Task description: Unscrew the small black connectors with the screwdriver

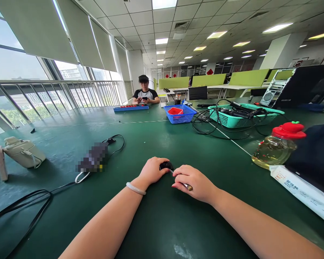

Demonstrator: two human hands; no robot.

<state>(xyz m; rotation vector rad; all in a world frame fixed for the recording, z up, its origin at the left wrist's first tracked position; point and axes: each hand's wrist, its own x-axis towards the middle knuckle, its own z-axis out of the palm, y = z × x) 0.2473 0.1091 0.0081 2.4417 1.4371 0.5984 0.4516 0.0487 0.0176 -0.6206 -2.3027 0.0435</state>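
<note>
- your left hand (153, 171): fingers grasping the black piece (166, 165) on the counter (151, 223).
- your right hand (196, 180): fingers gripping the tool (189, 187), tip by the piece.
- work seems under way, unfinished; how much is left, i can't tell.

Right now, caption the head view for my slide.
Left hand holding a black object, right hand gripping a slim tool beside it, at a green table.

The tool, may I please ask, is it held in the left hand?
No, the right hand holds the tool, while the left hand holds the black object.
</note>
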